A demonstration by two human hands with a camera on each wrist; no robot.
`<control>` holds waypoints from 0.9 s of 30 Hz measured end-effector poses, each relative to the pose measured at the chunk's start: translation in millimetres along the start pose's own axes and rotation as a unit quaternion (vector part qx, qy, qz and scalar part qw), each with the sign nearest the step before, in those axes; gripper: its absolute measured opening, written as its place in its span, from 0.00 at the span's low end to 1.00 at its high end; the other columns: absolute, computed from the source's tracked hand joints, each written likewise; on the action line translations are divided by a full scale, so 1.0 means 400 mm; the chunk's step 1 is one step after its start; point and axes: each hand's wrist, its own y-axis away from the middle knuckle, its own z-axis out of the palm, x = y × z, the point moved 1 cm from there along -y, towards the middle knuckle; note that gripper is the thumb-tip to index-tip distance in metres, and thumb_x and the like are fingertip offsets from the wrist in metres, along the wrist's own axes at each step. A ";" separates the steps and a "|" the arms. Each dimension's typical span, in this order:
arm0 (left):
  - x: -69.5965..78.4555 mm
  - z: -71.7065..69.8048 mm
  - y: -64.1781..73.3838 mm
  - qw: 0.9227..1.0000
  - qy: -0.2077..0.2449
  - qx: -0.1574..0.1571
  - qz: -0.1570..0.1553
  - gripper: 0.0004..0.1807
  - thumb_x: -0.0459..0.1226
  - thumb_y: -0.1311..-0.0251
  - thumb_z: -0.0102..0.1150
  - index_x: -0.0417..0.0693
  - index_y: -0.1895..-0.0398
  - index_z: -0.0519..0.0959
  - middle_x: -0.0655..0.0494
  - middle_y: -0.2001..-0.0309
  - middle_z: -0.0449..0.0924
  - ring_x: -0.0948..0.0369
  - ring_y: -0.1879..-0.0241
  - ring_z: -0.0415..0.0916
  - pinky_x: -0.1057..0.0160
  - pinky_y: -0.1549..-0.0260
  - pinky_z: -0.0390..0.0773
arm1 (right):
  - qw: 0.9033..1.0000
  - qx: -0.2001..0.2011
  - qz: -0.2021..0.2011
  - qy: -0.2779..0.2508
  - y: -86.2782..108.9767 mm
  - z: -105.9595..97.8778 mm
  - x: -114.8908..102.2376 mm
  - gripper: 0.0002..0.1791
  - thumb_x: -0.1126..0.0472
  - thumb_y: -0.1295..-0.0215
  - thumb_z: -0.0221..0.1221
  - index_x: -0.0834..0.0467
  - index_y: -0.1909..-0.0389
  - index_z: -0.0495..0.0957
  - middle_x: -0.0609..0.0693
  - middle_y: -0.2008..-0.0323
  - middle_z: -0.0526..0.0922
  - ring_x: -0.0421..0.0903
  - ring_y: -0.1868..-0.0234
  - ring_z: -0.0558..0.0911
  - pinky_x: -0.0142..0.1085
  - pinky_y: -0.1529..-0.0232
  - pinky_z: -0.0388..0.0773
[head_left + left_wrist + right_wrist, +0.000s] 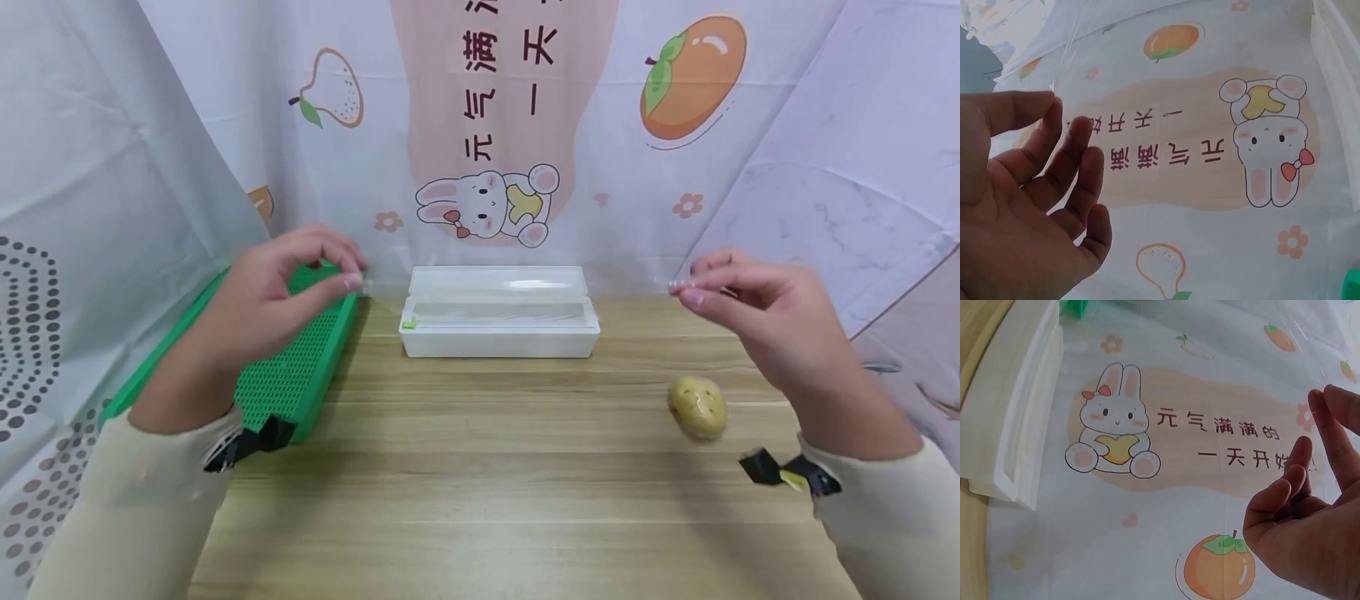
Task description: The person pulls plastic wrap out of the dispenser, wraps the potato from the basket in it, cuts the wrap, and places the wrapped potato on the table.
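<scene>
My left hand (270, 304) is raised over the green basket's far end, and its thumb and index finger pinch a clear plastic film (1065, 59). On the other side, my right hand (772, 321) pinches clear film between thumb and index finger too, above and beyond the potato (699, 407). The film is nearly invisible in the head view, so its full outline cannot be made out. Between the hands, at the back of the table, stands a white cling film dispenser (498, 343) with its lid raised. The potato lies on the wood and looks shiny.
A green perforated basket (288, 379) stands at the left under my left forearm. The wooden table (480, 475) meets a printed white curtain (247, 75) at the back. A small light-green piece (409, 323) sits at the dispenser's left end.
</scene>
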 end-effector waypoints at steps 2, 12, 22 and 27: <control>0.007 0.010 0.038 1.000 0.003 -0.017 0.011 0.05 0.28 0.42 0.61 0.47 0.67 0.79 0.60 0.57 0.78 0.64 0.51 0.72 0.72 0.52 0.70 | 1.000 -0.006 0.006 0.021 0.040 0.009 0.001 0.11 0.85 0.47 0.57 0.81 0.61 0.77 0.59 0.63 0.79 0.50 0.54 0.73 0.28 0.65 0.76; 0.055 0.096 0.221 0.996 0.036 -0.059 0.047 0.18 0.23 0.50 0.63 0.58 0.67 0.77 0.63 0.59 0.76 0.63 0.56 0.71 0.72 0.55 0.70 | 0.990 -0.112 -0.070 0.044 0.231 0.056 0.068 0.20 0.89 0.56 0.57 0.69 0.64 0.82 0.55 0.64 0.72 0.45 0.62 0.70 0.32 0.66 0.67; -0.053 0.225 0.373 0.992 -0.011 -0.125 -0.029 0.09 0.42 0.42 0.65 0.71 0.68 0.77 0.75 0.62 0.70 0.70 0.62 0.69 0.72 0.63 0.69 | 0.972 -0.146 0.015 0.182 0.359 0.070 0.202 0.17 0.76 0.50 0.66 0.52 0.64 0.85 0.42 0.73 0.72 0.35 0.73 0.68 0.29 0.78 0.64; -0.131 0.295 0.403 0.975 -0.002 -0.205 -0.081 0.04 0.44 0.42 0.65 0.69 0.71 0.80 0.76 0.69 0.71 0.71 0.69 0.70 0.71 0.68 0.72 | 0.962 -0.180 0.073 0.195 0.373 0.078 0.279 0.09 0.66 0.44 0.66 0.47 0.66 0.85 0.40 0.76 0.73 0.35 0.77 0.68 0.30 0.81 0.65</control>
